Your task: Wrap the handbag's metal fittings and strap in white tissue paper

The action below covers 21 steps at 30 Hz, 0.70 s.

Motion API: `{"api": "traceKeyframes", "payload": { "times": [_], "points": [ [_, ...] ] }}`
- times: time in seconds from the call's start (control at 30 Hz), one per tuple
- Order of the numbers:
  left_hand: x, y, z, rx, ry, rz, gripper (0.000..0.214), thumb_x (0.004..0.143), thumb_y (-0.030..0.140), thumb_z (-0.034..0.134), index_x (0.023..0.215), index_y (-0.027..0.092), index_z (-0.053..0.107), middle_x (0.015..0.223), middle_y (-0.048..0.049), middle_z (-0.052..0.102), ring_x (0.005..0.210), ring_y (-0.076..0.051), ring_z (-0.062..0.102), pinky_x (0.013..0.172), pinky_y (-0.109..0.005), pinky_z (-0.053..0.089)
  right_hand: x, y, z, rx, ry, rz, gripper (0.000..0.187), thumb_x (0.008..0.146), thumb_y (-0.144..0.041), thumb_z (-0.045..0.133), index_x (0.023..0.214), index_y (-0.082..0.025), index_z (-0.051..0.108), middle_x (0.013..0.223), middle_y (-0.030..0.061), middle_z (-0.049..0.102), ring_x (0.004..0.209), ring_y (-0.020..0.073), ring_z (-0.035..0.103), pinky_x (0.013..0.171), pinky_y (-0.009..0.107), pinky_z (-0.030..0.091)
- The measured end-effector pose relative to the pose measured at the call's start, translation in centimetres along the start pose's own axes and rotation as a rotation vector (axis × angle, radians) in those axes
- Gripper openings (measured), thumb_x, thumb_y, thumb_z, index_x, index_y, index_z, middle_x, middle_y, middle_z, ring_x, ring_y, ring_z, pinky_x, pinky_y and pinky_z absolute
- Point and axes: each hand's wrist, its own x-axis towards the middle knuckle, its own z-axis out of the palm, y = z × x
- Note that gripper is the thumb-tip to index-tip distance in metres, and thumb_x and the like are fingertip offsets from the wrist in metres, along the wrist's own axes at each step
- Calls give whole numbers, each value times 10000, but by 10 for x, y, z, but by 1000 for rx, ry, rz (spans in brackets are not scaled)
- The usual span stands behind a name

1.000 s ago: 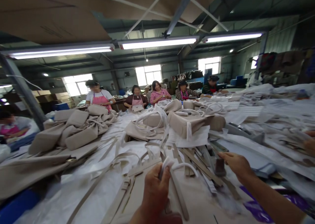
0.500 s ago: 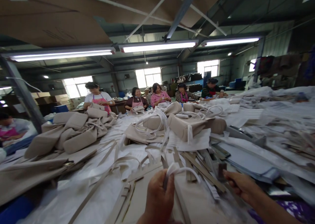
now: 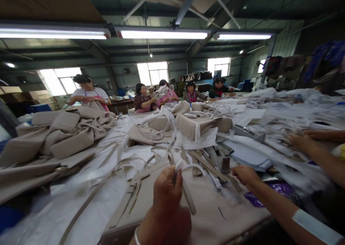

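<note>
My left hand [image 3: 167, 189] is closed around a bag handle [image 3: 198, 167] wrapped in white padding. The beige bag [image 3: 151, 191] under it lies flat, with a strap, a buckle and a zip on its left part. To the right, my right hand [image 3: 245, 176] has its fingers pinched together above the table, apart from the handle. Whatever is between those fingertips is too small or blurred to make out. Close to that hand are a small dark brown block [image 3: 225, 164] and several beige straps [image 3: 208, 166].
Beige bags [image 3: 64, 124] are heaped at left; more bags [image 3: 192, 126] with wrapped handles lie ahead. Grey-white sheets [image 3: 246, 155] and a purple package [image 3: 280, 193] are at right. A co-worker's hands [image 3: 303, 142] reach in from the right. Several people sit across the table.
The view has shifted, so the scene sits further left and higher. A co-worker's arms have come into view at right. My left hand keeps its hold on the handle.
</note>
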Motion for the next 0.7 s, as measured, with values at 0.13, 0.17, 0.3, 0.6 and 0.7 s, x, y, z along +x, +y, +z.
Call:
{"api": "traceKeyframes", "payload": {
  "times": [0.13, 0.17, 0.3, 0.6, 0.7],
  "points": [
    [-2, 4, 2, 103, -48, 10, 134, 945, 229, 518, 924, 190, 644, 811, -51, 690, 768, -194, 652, 722, -284, 485, -49, -38, 2, 87, -179, 5, 280, 679, -454, 646, 610, -183, 638, 582, 33, 614, 445, 113, 452, 409, 237, 331],
    [-2, 5, 3, 135, -74, 10, 133, 947, 226, 514, 910, 188, 636, 812, -54, 687, 770, -195, 648, 720, -284, 479, -65, -56, 5, 124, -241, -18, 308, 689, -489, 680, 681, -182, 670, 635, 28, 640, 472, 105, 465, 421, 226, 339],
    [-3, 9, 6, 292, -148, 55, 155, 960, 243, 501, 878, 181, 616, 784, -59, 667, 714, -192, 615, 647, -294, 424, -124, -132, 26, 341, -540, -212, 329, 743, -479, 750, 728, -153, 710, 613, 25, 643, 480, 85, 460, 429, 206, 334],
    [-10, 16, 7, 442, -143, 162, 134, 964, 201, 503, 860, 187, 587, 720, -43, 645, 638, -184, 592, 560, -305, 354, -141, -143, 77, 335, -575, -90, 383, 651, -464, 772, 500, -152, 607, 459, -5, 552, 381, 57, 393, 361, 205, 250],
    [-13, 15, 9, 452, -124, 187, 82, 946, 156, 508, 912, 179, 579, 727, -44, 650, 646, -199, 612, 564, -311, 383, -142, -138, 79, 347, -561, -22, 396, 635, -483, 783, 508, -160, 592, 450, -12, 538, 371, 60, 393, 349, 204, 236]
  ]
}}
